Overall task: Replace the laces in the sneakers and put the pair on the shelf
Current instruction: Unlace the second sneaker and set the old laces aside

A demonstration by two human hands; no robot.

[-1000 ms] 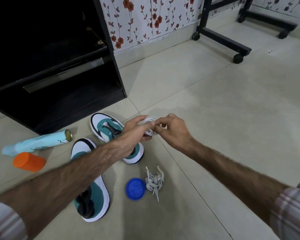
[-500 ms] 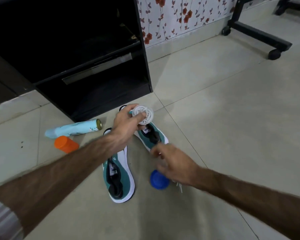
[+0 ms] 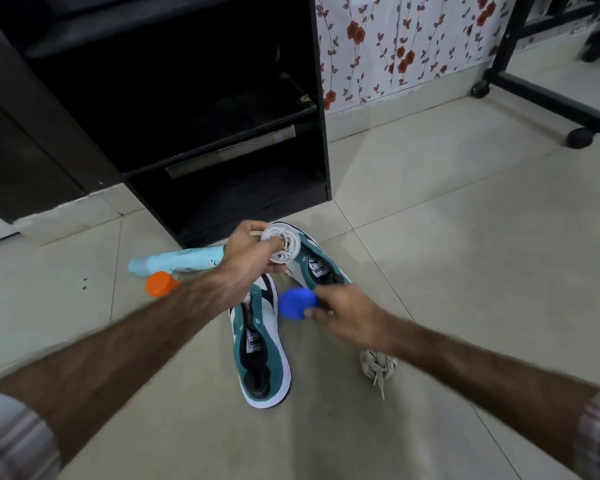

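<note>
Two teal-and-white sneakers lie unlaced on the tiled floor: one [image 3: 262, 355] near me, the other [image 3: 314, 263] farther off by the black shelf unit [image 3: 222, 109]. My left hand [image 3: 248, 252] holds a coiled bundle of white laces [image 3: 284, 242] above the far sneaker. My right hand [image 3: 345, 311] grips a round blue lid [image 3: 297, 303] lifted off the floor, between the two shoes. A loose bundle of grey laces [image 3: 378, 367] lies on the floor under my right forearm.
A light-blue spray can [image 3: 174, 261] lies on its side left of the sneakers, with an orange cap [image 3: 160, 284] beside it. A black wheeled stand [image 3: 548, 98] is at the back right, by the flowered wall [image 3: 406, 46].
My right hand let go of the white lace coil, dropped to the floor and picked up the blue lid. My left hand kept the coil. The view swung left.
</note>
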